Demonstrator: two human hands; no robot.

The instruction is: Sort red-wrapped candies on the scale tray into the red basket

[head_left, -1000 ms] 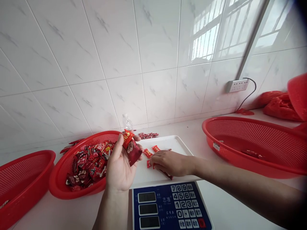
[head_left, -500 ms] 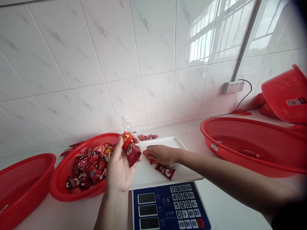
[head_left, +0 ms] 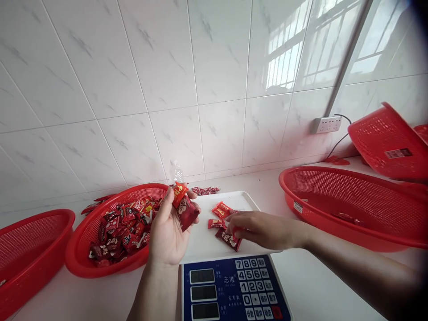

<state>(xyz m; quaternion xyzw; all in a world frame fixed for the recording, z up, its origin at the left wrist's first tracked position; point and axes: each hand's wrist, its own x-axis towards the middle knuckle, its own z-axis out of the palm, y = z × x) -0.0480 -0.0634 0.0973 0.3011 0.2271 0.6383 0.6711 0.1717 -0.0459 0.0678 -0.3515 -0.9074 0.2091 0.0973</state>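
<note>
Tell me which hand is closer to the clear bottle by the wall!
The left. The left hand is right in front of the bottle; the right hand is farther off, to its right over the white tray.

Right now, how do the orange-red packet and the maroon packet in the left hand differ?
Color: the orange-red packet is bright; the maroon packet is dark. Print: yellow on the orange-red packet, pale on the maroon packet. Position: the orange-red packet sits higher in the picture than the maroon packet. Shared: both are in the left hand.
</note>
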